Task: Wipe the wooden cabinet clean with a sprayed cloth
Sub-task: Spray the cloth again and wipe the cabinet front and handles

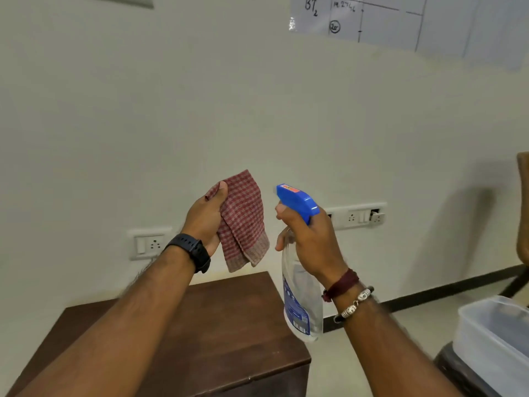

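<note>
Prep stage: left hand [204, 222] grips the red checked cloth [243, 222], held up above the back edge of the wooden cabinet [229, 325]. Right hand [309, 242] is wrapped round the neck of the clear spray bottle [300, 305], blue nozzle [297, 200] aimed at the cloth. Wiping looks not yet started. Bottle label unreadable. Wall sheet [400, 21] reads "BT2", circled "20".

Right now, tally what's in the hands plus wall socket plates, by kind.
Checked cloth: 1, held in left hand
Spray bottle: 1, held in right hand
Socket plates: 2, one at left, one at right
Total: 4
</note>
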